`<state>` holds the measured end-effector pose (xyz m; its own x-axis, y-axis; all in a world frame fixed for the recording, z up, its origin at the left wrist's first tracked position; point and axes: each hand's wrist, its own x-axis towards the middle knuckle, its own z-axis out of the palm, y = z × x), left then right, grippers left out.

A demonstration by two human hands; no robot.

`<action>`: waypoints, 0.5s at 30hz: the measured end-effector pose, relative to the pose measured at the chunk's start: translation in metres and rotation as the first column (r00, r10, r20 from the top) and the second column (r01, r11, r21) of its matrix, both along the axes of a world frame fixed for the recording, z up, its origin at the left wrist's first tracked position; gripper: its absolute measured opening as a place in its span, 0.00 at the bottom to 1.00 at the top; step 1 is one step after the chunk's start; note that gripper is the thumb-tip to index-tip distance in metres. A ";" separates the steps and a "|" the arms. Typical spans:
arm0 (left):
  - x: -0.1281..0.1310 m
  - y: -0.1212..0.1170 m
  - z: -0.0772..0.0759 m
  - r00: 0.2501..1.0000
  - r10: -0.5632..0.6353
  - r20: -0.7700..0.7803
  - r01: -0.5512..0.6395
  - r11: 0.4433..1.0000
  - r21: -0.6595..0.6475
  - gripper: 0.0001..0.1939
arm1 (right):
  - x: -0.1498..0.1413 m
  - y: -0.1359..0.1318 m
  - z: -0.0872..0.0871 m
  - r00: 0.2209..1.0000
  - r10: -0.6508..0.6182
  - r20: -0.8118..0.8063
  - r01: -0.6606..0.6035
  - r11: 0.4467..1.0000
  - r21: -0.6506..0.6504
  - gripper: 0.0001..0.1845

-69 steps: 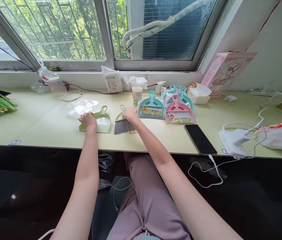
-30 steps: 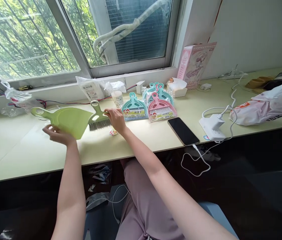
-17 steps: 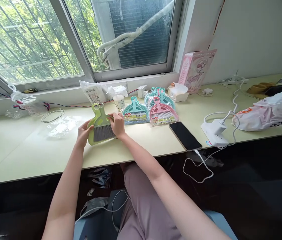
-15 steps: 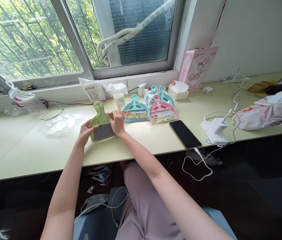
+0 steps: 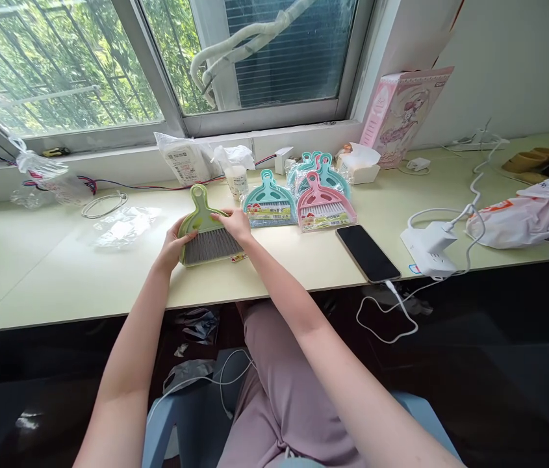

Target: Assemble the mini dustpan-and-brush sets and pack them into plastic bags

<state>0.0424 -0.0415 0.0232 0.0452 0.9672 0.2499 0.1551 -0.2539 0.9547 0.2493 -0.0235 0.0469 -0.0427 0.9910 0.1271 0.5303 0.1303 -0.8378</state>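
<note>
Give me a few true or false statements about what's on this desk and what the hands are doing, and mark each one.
1. The left hand holds the edge of the green dustpan. True.
2. The right hand rests on the grey-bristled hand brush, which lies on the dustpan. True.
3. The black smartphone lies left of both hands. False: it lies to their right.
4. The pink dustpan set is out of its wrapping. False: it is in clear plastic.
5. The teal dustpan set lies between the green dustpan and the pink set. True.
</note>
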 end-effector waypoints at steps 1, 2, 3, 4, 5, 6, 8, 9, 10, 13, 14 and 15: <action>0.000 0.000 -0.001 1.000 0.010 -0.008 -0.010 1.000 0.012 0.42 | -0.001 -0.002 0.000 1.000 -0.017 -0.008 0.017 1.000 -0.015 0.20; 0.000 0.001 -0.001 1.000 0.018 -0.017 -0.017 1.000 0.023 0.42 | -0.002 -0.003 0.001 0.999 -0.031 -0.017 0.031 0.999 -0.027 0.20; 0.000 0.001 -0.002 0.999 0.023 -0.026 -0.022 0.999 0.031 0.42 | -0.003 -0.005 0.001 0.999 -0.042 -0.025 0.041 0.999 -0.034 0.20; 0.000 0.001 -0.003 0.999 0.027 -0.035 -0.025 0.999 0.037 0.42 | -0.004 -0.006 0.001 0.998 -0.051 -0.034 0.049 0.998 -0.037 0.19; -0.001 0.002 -0.003 0.999 0.031 -0.041 -0.029 0.999 0.042 0.41 | -0.004 -0.007 0.001 0.997 -0.059 -0.042 0.058 0.998 -0.035 0.19; -0.001 0.003 -0.003 0.998 0.035 -0.046 -0.033 0.998 0.046 0.41 | -0.005 -0.007 0.001 0.996 -0.069 -0.049 0.068 0.997 -0.030 0.19; -0.002 0.004 -0.004 0.998 0.040 -0.051 -0.038 0.998 0.051 0.40 | -0.006 -0.007 0.000 0.994 -0.086 -0.061 0.085 0.996 -0.023 0.18; -0.002 0.004 -0.004 0.998 0.040 -0.051 -0.037 0.998 0.050 0.39 | -0.005 -0.007 0.000 0.994 -0.085 -0.067 0.084 0.996 -0.026 0.18; -0.002 0.004 -0.005 0.998 0.036 -0.048 -0.034 0.998 0.048 0.39 | -0.005 -0.006 -0.001 0.994 -0.078 -0.076 0.075 0.997 -0.032 0.18; 0.000 0.002 -0.004 0.999 0.019 -0.039 -0.018 0.999 0.038 0.39 | -0.004 -0.003 -0.003 0.994 -0.054 -0.094 0.050 0.998 -0.044 0.19; 0.000 0.001 -0.003 0.999 0.016 -0.036 -0.014 0.999 0.035 0.39 | -0.004 -0.003 -0.004 0.994 -0.053 -0.095 0.049 0.998 -0.042 0.19; 0.001 -0.001 -0.002 0.999 0.012 -0.035 -0.011 0.999 0.031 0.39 | -0.004 -0.002 -0.005 0.994 -0.056 -0.093 0.053 0.998 -0.039 0.19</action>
